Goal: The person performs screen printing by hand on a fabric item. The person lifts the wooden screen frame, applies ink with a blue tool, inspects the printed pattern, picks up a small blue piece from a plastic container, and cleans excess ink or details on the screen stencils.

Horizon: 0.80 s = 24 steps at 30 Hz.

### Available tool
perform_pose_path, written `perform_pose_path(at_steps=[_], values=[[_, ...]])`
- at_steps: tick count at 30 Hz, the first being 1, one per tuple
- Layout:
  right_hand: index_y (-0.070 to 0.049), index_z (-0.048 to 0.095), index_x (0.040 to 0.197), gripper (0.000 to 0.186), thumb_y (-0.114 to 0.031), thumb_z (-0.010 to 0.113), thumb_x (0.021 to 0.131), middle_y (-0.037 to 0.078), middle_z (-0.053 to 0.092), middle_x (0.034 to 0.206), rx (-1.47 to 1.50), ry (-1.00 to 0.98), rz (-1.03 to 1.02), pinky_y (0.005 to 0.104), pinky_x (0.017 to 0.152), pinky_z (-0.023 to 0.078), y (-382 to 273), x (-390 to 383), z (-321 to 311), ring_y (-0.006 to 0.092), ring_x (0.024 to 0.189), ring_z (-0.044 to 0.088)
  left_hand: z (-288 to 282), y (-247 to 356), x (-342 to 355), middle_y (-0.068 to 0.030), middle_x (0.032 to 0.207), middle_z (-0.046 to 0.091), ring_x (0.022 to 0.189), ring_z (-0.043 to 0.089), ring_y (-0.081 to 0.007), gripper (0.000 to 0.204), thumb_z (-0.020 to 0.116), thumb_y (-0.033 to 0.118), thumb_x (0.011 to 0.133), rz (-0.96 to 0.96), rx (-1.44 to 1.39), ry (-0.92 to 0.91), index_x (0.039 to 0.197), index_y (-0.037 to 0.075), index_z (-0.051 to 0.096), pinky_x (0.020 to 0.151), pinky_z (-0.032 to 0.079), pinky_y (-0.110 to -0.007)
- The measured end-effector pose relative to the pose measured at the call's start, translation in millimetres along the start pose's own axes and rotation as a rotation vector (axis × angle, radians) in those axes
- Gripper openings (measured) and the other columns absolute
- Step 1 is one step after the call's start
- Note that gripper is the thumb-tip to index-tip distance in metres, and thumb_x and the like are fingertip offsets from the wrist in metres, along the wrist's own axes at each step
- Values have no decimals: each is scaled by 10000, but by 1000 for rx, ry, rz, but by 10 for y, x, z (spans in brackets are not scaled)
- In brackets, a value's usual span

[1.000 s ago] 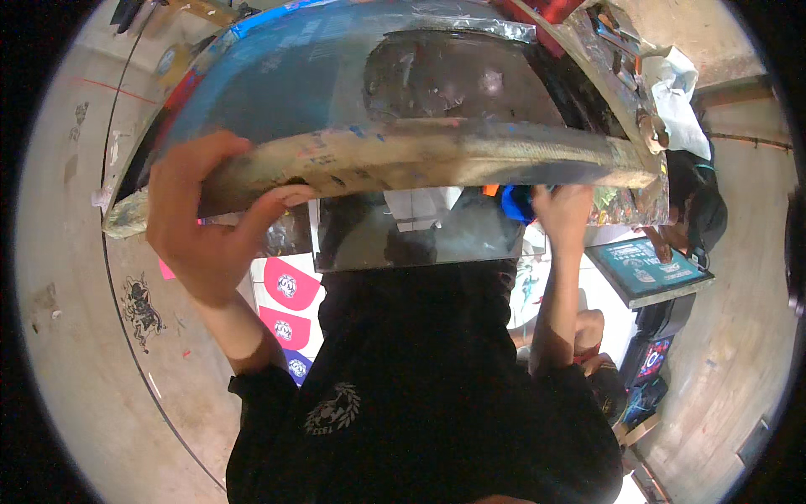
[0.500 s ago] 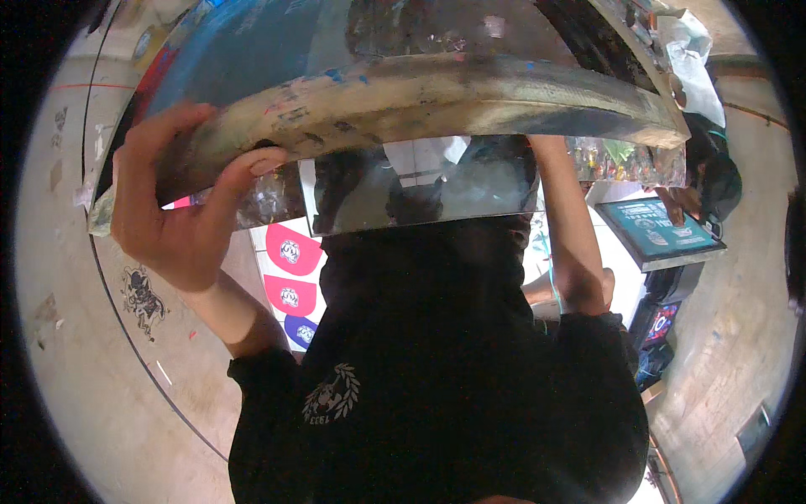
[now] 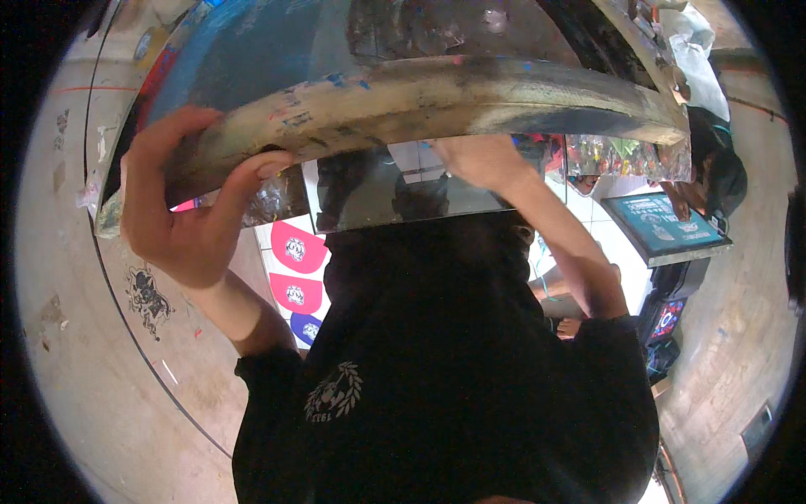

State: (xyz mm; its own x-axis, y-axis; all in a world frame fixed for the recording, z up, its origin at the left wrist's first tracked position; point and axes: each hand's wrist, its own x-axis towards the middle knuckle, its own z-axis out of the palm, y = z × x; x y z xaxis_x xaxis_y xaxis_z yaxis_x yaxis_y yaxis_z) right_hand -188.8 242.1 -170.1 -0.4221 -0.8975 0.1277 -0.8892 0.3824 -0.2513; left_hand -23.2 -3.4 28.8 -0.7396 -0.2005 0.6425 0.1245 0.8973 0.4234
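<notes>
A large wooden-edged screen-printing frame (image 3: pixel 437 97) with stained blue and dark mesh is tilted up in front of me. My left hand (image 3: pixel 180 197) grips the left end of its near wooden bar, thumb below and fingers over the top. Beneath the bar lies a glossy dark glass-like panel (image 3: pixel 470 193) that mirrors light. My right hand (image 3: pixel 487 161) is under the bar, over this panel, its fingers mostly hidden by the frame; I cannot make out whether it holds anything.
Pink and purple cut pieces (image 3: pixel 295 250) with printed emblems lie on white tiles at the lower left. At right, another person's hand (image 3: pixel 682 202) rests near a teal framed screen (image 3: pixel 663 225). A white cloth or bag (image 3: pixel 695 50) hangs at the upper right.
My right hand has come left and nearer from behind the frame, its back now showing below the bar. The left hand keeps its grip, and the frame has barely shifted.
</notes>
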Motion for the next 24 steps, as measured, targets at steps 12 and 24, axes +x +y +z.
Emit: perform_pose_path(at_steps=[12,24], values=[[11,731,866,252,-223,648,820,272,688,904,42,155,185,495,847,527,37,-343,-42,433,870,674,-58,-38,-103,-102,1078,713,951,688,-198,562,937,146,665,40,114,-67,1139,14,666,809,579,-322],[-66,649,1225,385,-274,628,901,163,640,1254,110,353,195,459,1007,463,736,-22,150,346,1154,596,61,28,-58,-73,946,700,818,650,-244,568,978,287,555,-21,139,30,999,65,703,721,508,-334]])
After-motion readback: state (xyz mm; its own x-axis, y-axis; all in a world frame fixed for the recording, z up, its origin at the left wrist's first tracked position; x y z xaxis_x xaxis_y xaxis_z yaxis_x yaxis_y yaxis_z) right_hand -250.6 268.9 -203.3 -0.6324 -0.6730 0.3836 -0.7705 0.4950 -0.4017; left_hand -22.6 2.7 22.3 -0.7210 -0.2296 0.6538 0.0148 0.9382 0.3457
